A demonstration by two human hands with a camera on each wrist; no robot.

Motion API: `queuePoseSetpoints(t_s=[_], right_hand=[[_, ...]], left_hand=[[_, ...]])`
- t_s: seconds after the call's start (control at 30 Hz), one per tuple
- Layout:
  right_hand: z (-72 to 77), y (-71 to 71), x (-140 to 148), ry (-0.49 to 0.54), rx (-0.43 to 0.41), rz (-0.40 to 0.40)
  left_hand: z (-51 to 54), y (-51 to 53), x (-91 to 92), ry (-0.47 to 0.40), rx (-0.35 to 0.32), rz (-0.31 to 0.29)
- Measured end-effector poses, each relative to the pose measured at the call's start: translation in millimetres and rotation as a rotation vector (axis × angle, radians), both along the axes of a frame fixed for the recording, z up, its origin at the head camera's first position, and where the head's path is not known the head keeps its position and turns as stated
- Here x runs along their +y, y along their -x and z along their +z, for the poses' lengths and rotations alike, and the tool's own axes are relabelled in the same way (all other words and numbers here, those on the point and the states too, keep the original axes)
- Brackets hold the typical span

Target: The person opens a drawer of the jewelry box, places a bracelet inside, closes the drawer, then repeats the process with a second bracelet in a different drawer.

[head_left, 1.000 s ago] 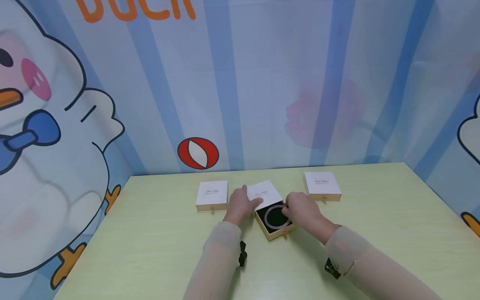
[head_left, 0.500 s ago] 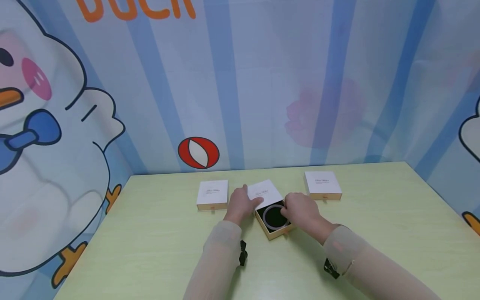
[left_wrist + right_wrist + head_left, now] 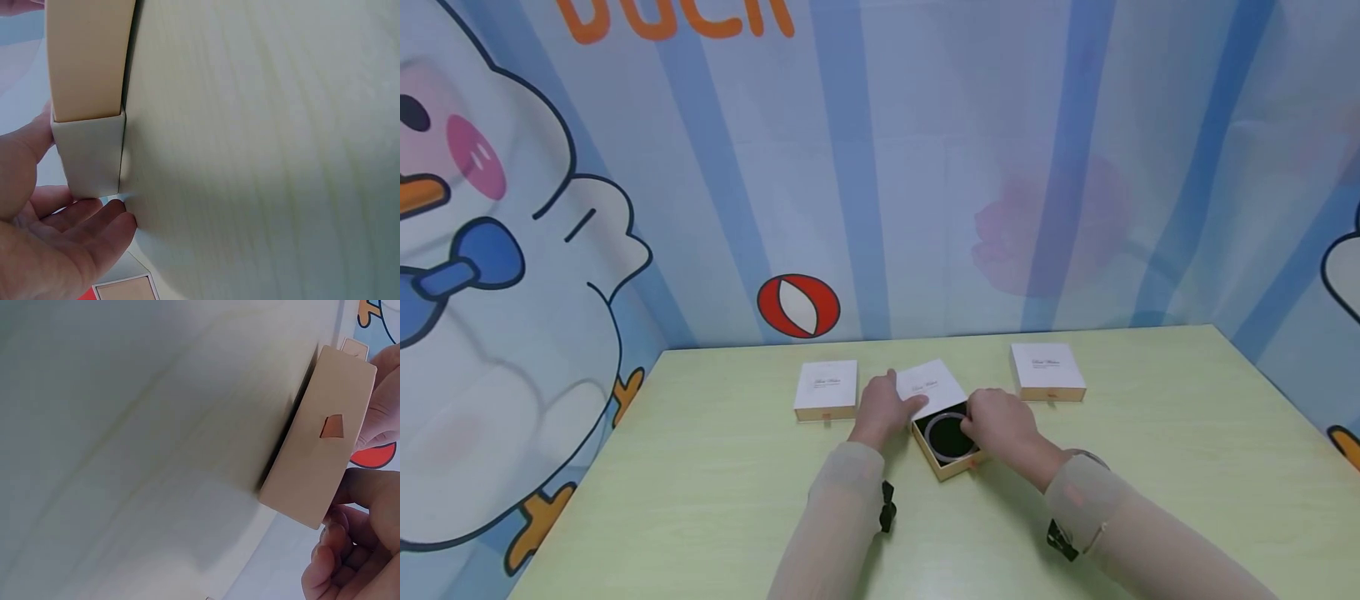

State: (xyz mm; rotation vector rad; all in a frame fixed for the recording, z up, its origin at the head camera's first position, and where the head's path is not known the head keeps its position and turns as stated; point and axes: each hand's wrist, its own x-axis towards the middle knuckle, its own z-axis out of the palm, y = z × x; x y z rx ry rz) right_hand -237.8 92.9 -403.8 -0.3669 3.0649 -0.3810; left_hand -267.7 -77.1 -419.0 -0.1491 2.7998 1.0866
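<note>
A small drawer-style gift box lies tilted on the table, its white sleeve (image 3: pixel 934 382) pushed back from a tan drawer (image 3: pixel 953 470) with black lining. Inside the drawer is a pale bangle (image 3: pixel 927 437). My left hand (image 3: pixel 882 410) grips the sleeve by its left side, thumb on top; the left wrist view has its fingers (image 3: pixel 107 234) at the sleeve's back end. At the drawer's right edge, my right hand (image 3: pixel 1002 423) is curled and pinches the bangle's right side, which its fingers cover. From the right wrist view, the drawer front (image 3: pixel 312 456) shows an orange pull tab (image 3: pixel 333 426).
Two closed white-topped boxes rest near the table's back: one (image 3: pixel 826 388) left of my left hand, the other (image 3: pixel 1047 370) beyond my right hand. The pale wooden table (image 3: pixel 715 483) ends at a printed cloth backdrop (image 3: pixel 917 183).
The bangle has shifted slightly left within the drawer, with my right hand moving a little along with it. My left hand and the box stay in place.
</note>
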Motion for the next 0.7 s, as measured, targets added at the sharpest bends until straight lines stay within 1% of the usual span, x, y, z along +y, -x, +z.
queuePoseSetpoints(t_s=[0.2, 0.43, 0.7], right_hand=[[-1.5, -0.6, -0.1, -0.004, 0.012, 0.007], [-2.3, -1.5, -0.5, -0.006, 0.022, 0.002], [-2.8, -2.1, -1.8, -0.01, 0.017, -0.008]], left_hand=[[-0.7, 0.0, -0.6, -0.007, -0.006, 0.006], [-0.8, 0.6, -0.6, 0.005, -0.008, 0.002], [-0.7, 0.6, -1.1, 0.015, -0.006, -0.003]])
